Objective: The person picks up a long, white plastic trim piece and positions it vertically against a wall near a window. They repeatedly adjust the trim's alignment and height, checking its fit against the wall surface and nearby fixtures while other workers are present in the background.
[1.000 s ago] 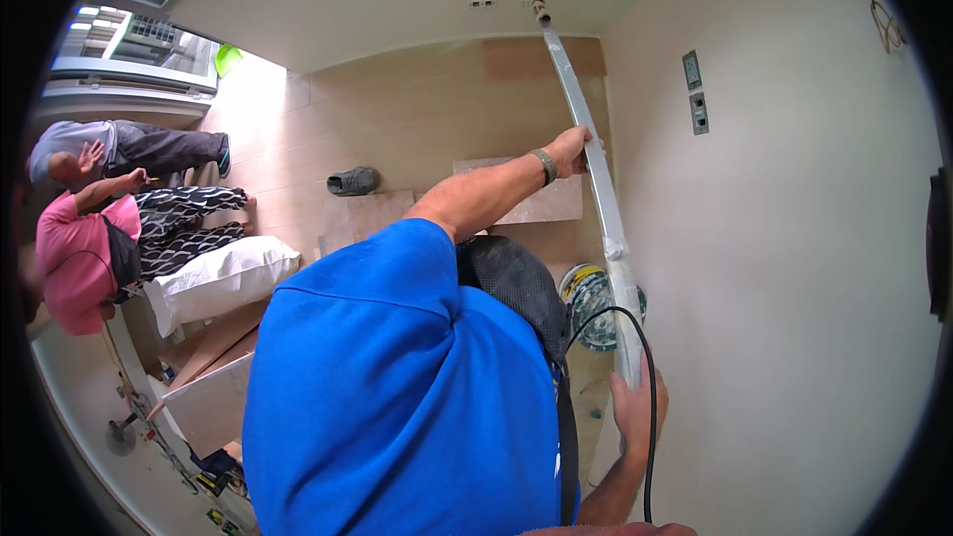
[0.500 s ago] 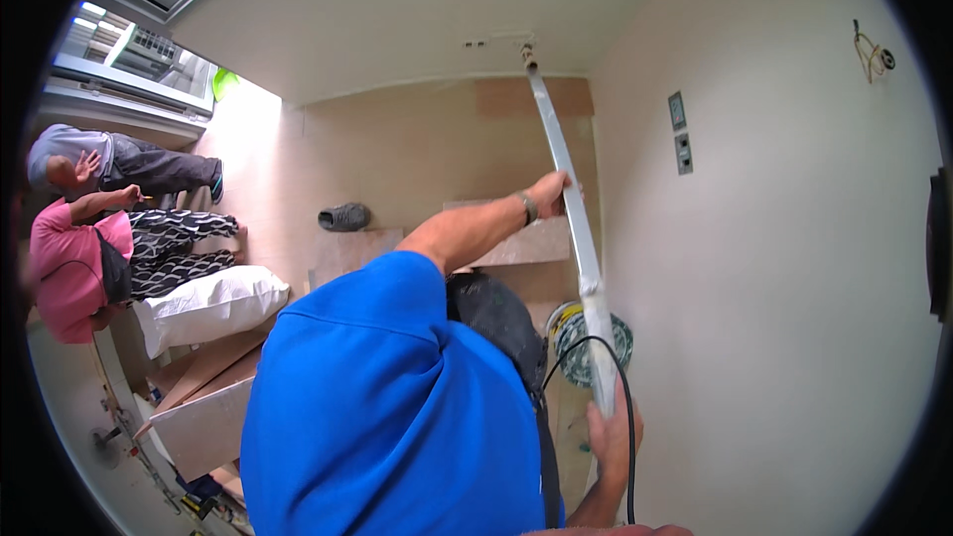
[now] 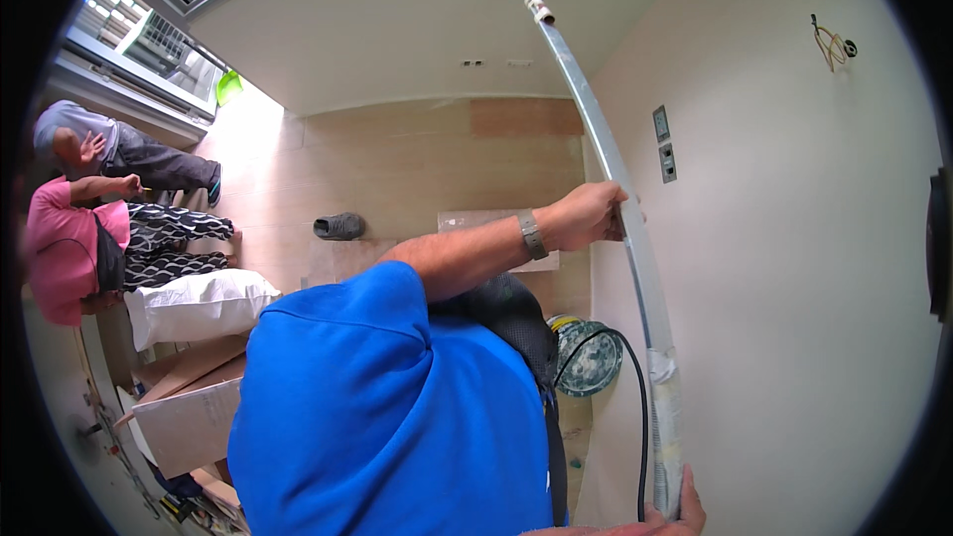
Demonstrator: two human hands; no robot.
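A long silvery pole (image 3: 604,129) slants from the upper middle down to the lower right, close along the right-hand wall. Its far end carries a small whitish and brown fitting (image 3: 540,8); its near end is wrapped in pale, cloudy plastic (image 3: 663,407). My left hand (image 3: 584,216), with a metal watch at the wrist, is closed round the pole near its middle. Down at the wrapped end my right hand (image 3: 687,508) grips the pole, part of it cut off by the picture's lower edge. A black cable (image 3: 643,417) loops beside the wrapped part.
A paint-splashed bucket (image 3: 588,362) stands on the floor by the right wall, which holds switch plates (image 3: 662,124) and hanging wires (image 3: 832,45). A dark shoe (image 3: 340,226), a white sack (image 3: 204,306), cardboard boxes (image 3: 189,422) and two people (image 3: 79,248) are at left.
The pole has shifted right, with its fitting farther up in the picture. Both hands have moved right with it, the right one also lower in view.
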